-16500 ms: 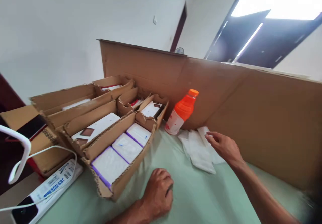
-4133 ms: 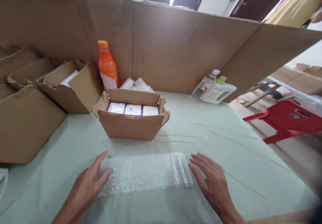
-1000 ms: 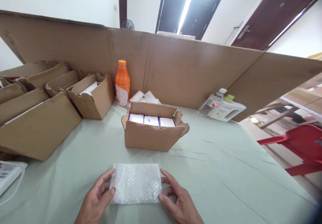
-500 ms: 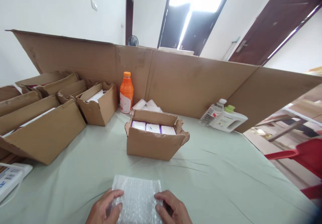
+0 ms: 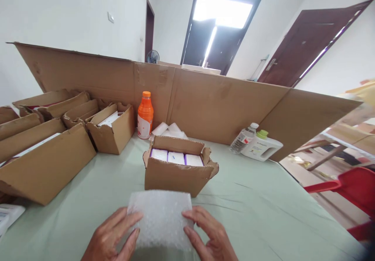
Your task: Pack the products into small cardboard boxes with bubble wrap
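Observation:
A translucent sheet of bubble wrap, squarish in outline, is held up in front of me at the bottom centre. My left hand pinches its left edge between thumb and fingers. On the opposite edge, my right hand grips it the same way. Whether anything lies inside the wrap I cannot tell. Just beyond its top edge stands an open cardboard box with torn flaps. Three white packs with purple edges fill that box side by side.
Several open cardboard boxes crowd the left side. Behind the middle box are an orange bottle and white rolls. A clear water bottle and a white jug stand right, against a cardboard wall.
Both hands have raised the bubble wrap and moved it forward, nearer the middle box. The camera view has tilted up slightly, so the room appears lower.

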Demonstrator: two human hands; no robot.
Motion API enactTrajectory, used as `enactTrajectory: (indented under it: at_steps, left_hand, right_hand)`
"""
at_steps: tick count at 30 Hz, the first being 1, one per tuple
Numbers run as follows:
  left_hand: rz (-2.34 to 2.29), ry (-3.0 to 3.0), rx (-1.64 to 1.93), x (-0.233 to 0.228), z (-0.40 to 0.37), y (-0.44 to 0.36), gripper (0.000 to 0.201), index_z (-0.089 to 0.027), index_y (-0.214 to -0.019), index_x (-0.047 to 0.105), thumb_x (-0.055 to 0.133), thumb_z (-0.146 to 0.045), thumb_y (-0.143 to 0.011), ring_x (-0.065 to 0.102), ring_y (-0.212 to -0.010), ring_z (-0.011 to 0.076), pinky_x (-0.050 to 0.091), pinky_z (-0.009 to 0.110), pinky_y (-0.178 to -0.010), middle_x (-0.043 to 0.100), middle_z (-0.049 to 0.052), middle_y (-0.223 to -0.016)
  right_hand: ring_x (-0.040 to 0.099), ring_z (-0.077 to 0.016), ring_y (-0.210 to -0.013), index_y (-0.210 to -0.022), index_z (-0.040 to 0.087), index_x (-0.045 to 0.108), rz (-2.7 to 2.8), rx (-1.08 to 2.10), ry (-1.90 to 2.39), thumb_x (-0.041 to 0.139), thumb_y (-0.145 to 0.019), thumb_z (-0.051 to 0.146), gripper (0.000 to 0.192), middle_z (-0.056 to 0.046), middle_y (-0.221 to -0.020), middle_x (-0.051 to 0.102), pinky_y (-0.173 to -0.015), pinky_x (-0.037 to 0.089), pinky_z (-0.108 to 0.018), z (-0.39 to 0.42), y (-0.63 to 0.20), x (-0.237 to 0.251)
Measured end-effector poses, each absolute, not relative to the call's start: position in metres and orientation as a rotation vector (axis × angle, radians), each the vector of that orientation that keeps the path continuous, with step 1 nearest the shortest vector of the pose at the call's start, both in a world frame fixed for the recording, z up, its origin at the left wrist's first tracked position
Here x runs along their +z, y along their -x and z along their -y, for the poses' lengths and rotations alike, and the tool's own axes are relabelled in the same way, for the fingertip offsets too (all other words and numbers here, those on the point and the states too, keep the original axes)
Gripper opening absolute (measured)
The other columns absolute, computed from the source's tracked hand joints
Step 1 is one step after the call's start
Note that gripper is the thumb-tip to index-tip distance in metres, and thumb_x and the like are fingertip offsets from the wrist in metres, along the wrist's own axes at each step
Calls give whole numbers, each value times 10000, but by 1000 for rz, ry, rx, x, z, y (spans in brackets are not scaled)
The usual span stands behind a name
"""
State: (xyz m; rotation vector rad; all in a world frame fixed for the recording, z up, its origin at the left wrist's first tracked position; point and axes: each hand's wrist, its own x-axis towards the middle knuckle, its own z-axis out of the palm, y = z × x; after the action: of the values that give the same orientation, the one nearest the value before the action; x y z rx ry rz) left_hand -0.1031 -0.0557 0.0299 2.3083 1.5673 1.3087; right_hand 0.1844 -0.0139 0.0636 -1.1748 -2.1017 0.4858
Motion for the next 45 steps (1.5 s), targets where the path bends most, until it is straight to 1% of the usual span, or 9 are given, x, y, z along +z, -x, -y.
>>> enactTrajectory:
  at_steps: [8,11,15,22,26,32,37,42,45]
  left_hand:
    - [-1416,-2635,1574,150,-41,84,475,-142,-1380,516,570,-278,-928,607,-1092,259,525,417,-959,636,126,-1140]
    - [-1414,-2662,1231,165,-72,77,376,-147,-1203,624,447,-400,-990,600,-1026,254,511,413,-896,654,108,-1066]
    - [-1364,-2627,484,172,-97,69,551,-199,-712,564,206,-456,-1041,543,-724,194,446,339,-715,577,31,-715]
    - [-1249,-2403,128,176,-127,65,527,-227,-633,315,191,-575,-1009,414,-554,155,315,302,-562,425,-13,-585]
    - [-1083,-2531,65,177,-131,75,449,-222,-684,431,237,-444,-1023,428,-573,153,327,298,-601,486,-16,-635]
    - [-1429,-2796,228,187,-108,84,421,-206,-897,652,312,-424,-1016,524,-704,221,325,325,-627,587,48,-742]
    - [-1252,-2678,287,192,-110,73,516,-201,-835,653,251,-459,-1030,567,-800,207,408,319,-744,623,47,-815]
    - [-1150,-2406,43,184,-127,62,624,-214,-723,589,168,-573,-1012,573,-675,191,428,305,-668,617,24,-708]
    - [-1178,-2383,159,183,-119,69,618,-218,-796,644,195,-588,-1005,632,-759,213,485,313,-712,667,39,-777]
  right_hand:
    - [649,-254,-1093,-1230,233,683,2014,9,1072,553,-958,434,363,-102,-1197,689,-940,539,-391,-61,-189,172]
    - [631,-250,-1084,-1193,226,688,2135,92,1109,465,-997,473,386,-94,-1173,699,-935,500,-392,-89,-194,185]
    - [580,-176,-714,-760,198,634,2395,319,1329,289,-1041,514,546,-45,-781,664,-665,427,-297,-115,-199,185]
    - [359,-102,-508,-579,189,411,2722,425,1571,389,-996,478,507,23,-538,428,-543,222,-287,-148,-191,188]
    - [469,-126,-567,-603,192,547,2888,322,1571,471,-943,335,376,-8,-593,570,-560,238,-287,-151,-185,193]
    - [670,-224,-790,-1043,270,751,2796,144,1646,524,-930,331,262,-44,-817,750,-637,368,-282,-137,-188,203]
    - [684,-250,-960,-1114,239,741,2690,248,1427,453,-982,452,381,-66,-1023,764,-802,471,-320,-138,-180,206]
    - [659,-201,-775,-845,179,730,2867,733,1321,358,-1013,538,544,-54,-831,732,-717,473,-302,-165,-176,195]
    - [674,-207,-870,-926,204,737,2672,740,1272,384,-1005,525,483,-38,-950,752,-776,489,-304,-162,-190,193]
